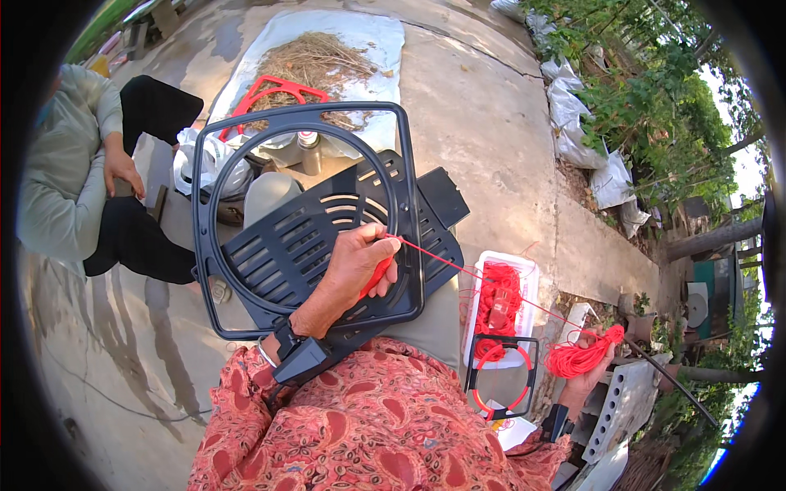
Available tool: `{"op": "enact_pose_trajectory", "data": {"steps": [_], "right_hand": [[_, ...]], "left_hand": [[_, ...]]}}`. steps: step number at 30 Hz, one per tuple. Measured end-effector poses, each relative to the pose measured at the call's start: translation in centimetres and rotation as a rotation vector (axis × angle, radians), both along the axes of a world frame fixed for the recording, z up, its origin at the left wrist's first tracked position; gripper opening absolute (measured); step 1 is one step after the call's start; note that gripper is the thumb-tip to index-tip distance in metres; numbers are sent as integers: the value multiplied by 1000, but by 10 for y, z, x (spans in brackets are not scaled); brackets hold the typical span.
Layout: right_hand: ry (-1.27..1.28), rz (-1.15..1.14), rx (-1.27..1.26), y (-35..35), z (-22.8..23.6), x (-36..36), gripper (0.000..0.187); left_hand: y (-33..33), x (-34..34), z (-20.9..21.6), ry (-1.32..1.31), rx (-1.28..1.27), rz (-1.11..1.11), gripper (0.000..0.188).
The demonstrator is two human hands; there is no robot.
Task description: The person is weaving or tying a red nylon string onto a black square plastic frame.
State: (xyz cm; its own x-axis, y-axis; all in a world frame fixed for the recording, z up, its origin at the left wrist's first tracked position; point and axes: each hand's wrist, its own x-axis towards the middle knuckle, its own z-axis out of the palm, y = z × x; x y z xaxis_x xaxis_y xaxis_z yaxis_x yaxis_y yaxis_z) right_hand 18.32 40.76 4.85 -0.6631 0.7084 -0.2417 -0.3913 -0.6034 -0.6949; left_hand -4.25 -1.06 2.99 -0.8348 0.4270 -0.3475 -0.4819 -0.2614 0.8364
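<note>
A dark square plastic frame (407, 188) with a round inner ring stands tilted over my lap. My left hand (354, 266) is closed at the ring's right side, where red material shows under the fingers. Its thumb and forefinger pinch a red cord (458, 267). That cord runs taut down to the right, to a loose red hank (583, 353). Out to the right, my right hand (591, 378) grips the hank from below, its fingers partly hidden by the strands. Behind the frame lies a black slatted plastic panel (282, 250).
A white tray (530, 282) of red cord sits right of my lap, beside a small black frame with a red-wrapped ring (472, 385). Another person (70, 164) sits at left. Ahead, a white sheet (381, 41) bears dry grass, a red frame (286, 84) and a metal bottle (311, 155).
</note>
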Motion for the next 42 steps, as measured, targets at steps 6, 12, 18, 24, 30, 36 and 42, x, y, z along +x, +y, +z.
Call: {"op": "enact_pose_trajectory", "data": {"steps": [6, 12, 18, 24, 30, 36, 42], "right_hand": [[145, 247, -199, 16, -20, 12, 29], [-165, 155, -26, 2, -27, 13, 25], [-547, 198, 110, 11, -61, 14, 25], [-417, 586, 351, -102, 1, -52, 39], [-571, 1085, 790, -184, 57, -93, 52], [-341, 1042, 1270, -218, 34, -117, 34], [-391, 947, 1635, -241, 32, -132, 29]], "left_hand": [[-4, -1, 3, -18, 103, -43, 16], [-6, 0, 3, -34, 138, -47, 20], [-3, 1, 1, -21, 64, -64, 21], [2, 5, 1, 12, -26, -34, 24], [5, 7, 3, 90, -118, -29, 27], [10, 11, -2, 173, -191, -5, 27], [13, 11, -10, 600, -453, 185, 21]]}}
